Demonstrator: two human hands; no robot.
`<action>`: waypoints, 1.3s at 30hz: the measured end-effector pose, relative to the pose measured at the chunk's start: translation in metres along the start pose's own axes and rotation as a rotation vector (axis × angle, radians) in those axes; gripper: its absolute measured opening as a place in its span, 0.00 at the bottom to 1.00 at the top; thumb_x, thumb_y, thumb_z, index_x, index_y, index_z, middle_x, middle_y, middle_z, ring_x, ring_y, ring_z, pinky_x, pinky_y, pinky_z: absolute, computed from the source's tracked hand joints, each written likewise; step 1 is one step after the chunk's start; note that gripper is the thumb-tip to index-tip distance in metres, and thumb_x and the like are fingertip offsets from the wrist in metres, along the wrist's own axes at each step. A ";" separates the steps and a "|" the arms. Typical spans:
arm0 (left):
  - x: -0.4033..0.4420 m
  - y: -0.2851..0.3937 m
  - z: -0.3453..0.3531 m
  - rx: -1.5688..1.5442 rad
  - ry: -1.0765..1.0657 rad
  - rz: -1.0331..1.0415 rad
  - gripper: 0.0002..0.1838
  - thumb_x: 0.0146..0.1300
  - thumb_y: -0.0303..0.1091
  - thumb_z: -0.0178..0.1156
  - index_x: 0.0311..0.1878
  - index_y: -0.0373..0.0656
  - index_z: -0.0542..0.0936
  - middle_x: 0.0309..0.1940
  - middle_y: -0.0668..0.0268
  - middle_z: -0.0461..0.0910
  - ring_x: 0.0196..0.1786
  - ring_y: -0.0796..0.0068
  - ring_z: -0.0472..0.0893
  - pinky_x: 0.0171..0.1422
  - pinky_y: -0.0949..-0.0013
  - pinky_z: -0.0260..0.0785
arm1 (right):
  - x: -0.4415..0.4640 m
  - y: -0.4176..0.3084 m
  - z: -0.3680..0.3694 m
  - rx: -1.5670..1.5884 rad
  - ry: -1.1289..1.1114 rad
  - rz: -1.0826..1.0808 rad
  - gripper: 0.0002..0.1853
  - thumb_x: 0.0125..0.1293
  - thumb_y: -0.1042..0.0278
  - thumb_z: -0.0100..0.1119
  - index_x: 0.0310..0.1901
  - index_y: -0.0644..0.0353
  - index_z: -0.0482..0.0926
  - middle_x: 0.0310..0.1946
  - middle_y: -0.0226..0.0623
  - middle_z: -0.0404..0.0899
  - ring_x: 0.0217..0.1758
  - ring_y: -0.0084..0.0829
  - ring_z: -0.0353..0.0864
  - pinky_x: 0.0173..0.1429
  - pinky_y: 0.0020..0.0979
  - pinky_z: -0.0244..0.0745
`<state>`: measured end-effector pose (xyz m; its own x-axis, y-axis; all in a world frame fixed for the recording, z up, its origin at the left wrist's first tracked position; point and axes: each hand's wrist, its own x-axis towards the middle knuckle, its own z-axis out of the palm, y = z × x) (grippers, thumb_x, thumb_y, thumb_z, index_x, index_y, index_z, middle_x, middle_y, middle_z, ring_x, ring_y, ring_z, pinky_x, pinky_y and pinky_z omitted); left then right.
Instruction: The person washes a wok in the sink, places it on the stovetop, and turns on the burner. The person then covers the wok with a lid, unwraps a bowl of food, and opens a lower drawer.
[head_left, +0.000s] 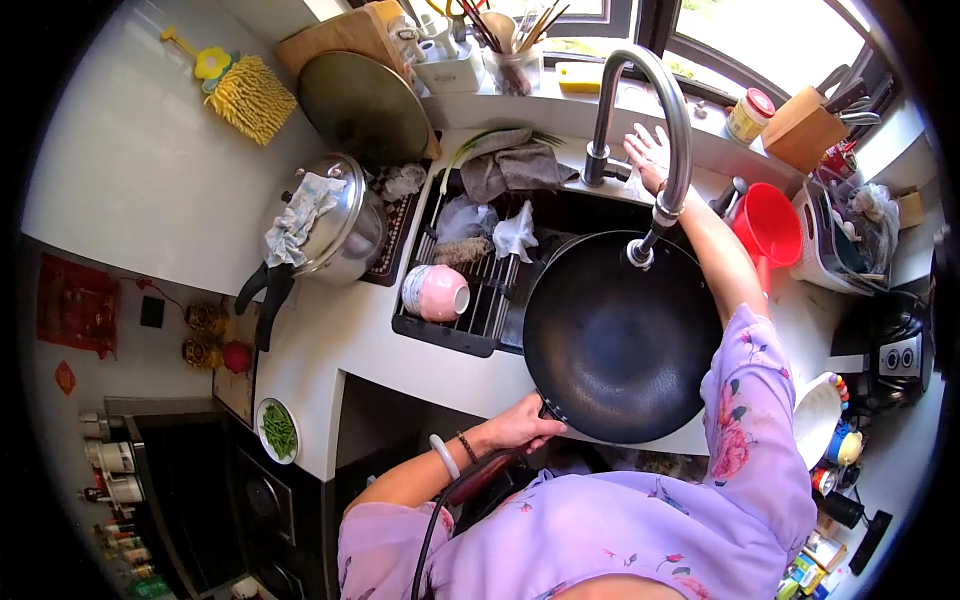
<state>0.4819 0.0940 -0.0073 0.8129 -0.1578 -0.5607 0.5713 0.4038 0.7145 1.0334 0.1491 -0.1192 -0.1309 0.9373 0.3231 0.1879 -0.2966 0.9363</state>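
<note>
A large black wok (625, 340) lies tilted over the sink with its inside facing up. My left hand (527, 424) is closed around the wok's handle, at the rim nearest my body. Stretched out to the far side, my right hand (648, 157) has its fingers spread and holds nothing. It is beside the tall metal faucet (672, 105), near the small lever at its base; whether it touches the lever I cannot tell. The spray head (641, 252) hangs above the wok, and no water stream can be made out.
Left of the wok, a pink bowl (440, 293) lies on a drying rack (480, 325). Further left stand a pressure cooker (345, 225) and a plate of green vegetables (277, 430). At right are a red ladle-like scoop (768, 225) and a wooden knife block (808, 128).
</note>
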 end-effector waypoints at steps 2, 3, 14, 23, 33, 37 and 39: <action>0.000 0.001 -0.001 -0.025 0.007 -0.002 0.07 0.62 0.30 0.59 0.33 0.40 0.72 0.14 0.74 0.67 0.14 0.85 0.67 0.16 0.77 0.59 | 0.002 0.021 -0.029 0.505 -0.221 0.141 0.29 0.55 0.74 0.51 0.63 0.57 0.69 0.68 0.32 0.63 0.76 0.36 0.50 0.75 0.49 0.49; 0.002 0.000 -0.003 -0.037 0.013 -0.025 0.07 0.62 0.29 0.60 0.33 0.40 0.72 0.14 0.74 0.67 0.14 0.85 0.66 0.16 0.77 0.59 | 0.003 0.030 -0.039 0.816 -0.329 0.177 0.31 0.53 0.77 0.51 0.63 0.57 0.69 0.68 0.32 0.63 0.76 0.37 0.51 0.75 0.49 0.50; 0.006 0.002 -0.013 -0.072 0.049 -0.032 0.08 0.63 0.31 0.59 0.30 0.41 0.72 0.16 0.74 0.68 0.15 0.86 0.67 0.18 0.77 0.60 | -0.002 0.027 -0.074 1.547 -0.484 0.890 0.20 0.51 0.59 0.58 0.45 0.61 0.79 0.37 0.49 0.80 0.45 0.45 0.80 0.46 0.44 0.74; 0.003 0.012 -0.010 -0.114 0.073 -0.036 0.10 0.64 0.32 0.59 0.26 0.42 0.72 0.14 0.73 0.68 0.15 0.85 0.66 0.17 0.77 0.59 | 0.011 0.019 -0.043 1.971 -0.591 0.902 0.40 0.53 0.77 0.52 0.70 0.67 0.52 0.53 0.49 0.72 0.59 0.38 0.71 0.64 0.30 0.64; -0.009 0.016 -0.010 -0.075 0.150 -0.031 0.11 0.63 0.33 0.60 0.25 0.41 0.73 0.13 0.72 0.68 0.14 0.84 0.67 0.17 0.77 0.60 | 0.025 0.038 -0.065 2.093 -0.548 0.917 0.14 0.53 0.77 0.56 0.41 0.64 0.67 0.29 0.32 0.67 0.31 0.22 0.68 0.34 0.26 0.66; -0.011 0.013 -0.012 -0.060 0.161 -0.015 0.10 0.63 0.32 0.60 0.27 0.40 0.73 0.14 0.72 0.69 0.15 0.84 0.68 0.17 0.77 0.60 | 0.031 0.038 -0.066 2.159 -0.528 1.075 0.12 0.54 0.76 0.59 0.39 0.63 0.68 0.24 0.30 0.68 0.24 0.22 0.68 0.27 0.27 0.66; -0.014 0.014 -0.012 -0.065 0.168 -0.023 0.11 0.63 0.32 0.60 0.26 0.40 0.73 0.14 0.72 0.69 0.15 0.84 0.68 0.17 0.77 0.60 | 0.034 0.039 -0.063 2.097 -0.640 1.109 0.13 0.54 0.75 0.60 0.40 0.65 0.70 0.24 0.33 0.71 0.25 0.24 0.71 0.29 0.30 0.69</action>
<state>0.4773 0.1127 0.0056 0.7658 -0.0170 -0.6428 0.5768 0.4600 0.6750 0.9748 0.1572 -0.0628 0.7378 0.6731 -0.0513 0.2881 -0.3827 -0.8778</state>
